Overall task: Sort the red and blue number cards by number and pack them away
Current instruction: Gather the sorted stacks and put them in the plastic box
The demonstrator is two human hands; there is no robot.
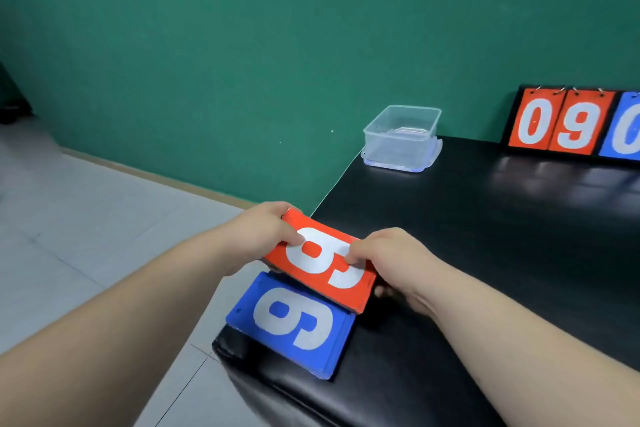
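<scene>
A stack of red number cards (322, 267) with a white 9 on top is held just above the near left corner of the black table (485, 236). My left hand (256, 236) grips its left end, thumb on the top card. My right hand (388, 253) grips its right end, fingers curled under the edge. Just in front of it a stack of blue number cards (294, 322), also topped by a 9, lies flat at the table's corner. A clear plastic box (401, 135) stands open on its lid at the far left edge.
A black flip scoreboard (575, 125) showing red 0, red 9 and a blue digit stands at the back right against the green wall. Grey tiled floor lies to the left of the table edge.
</scene>
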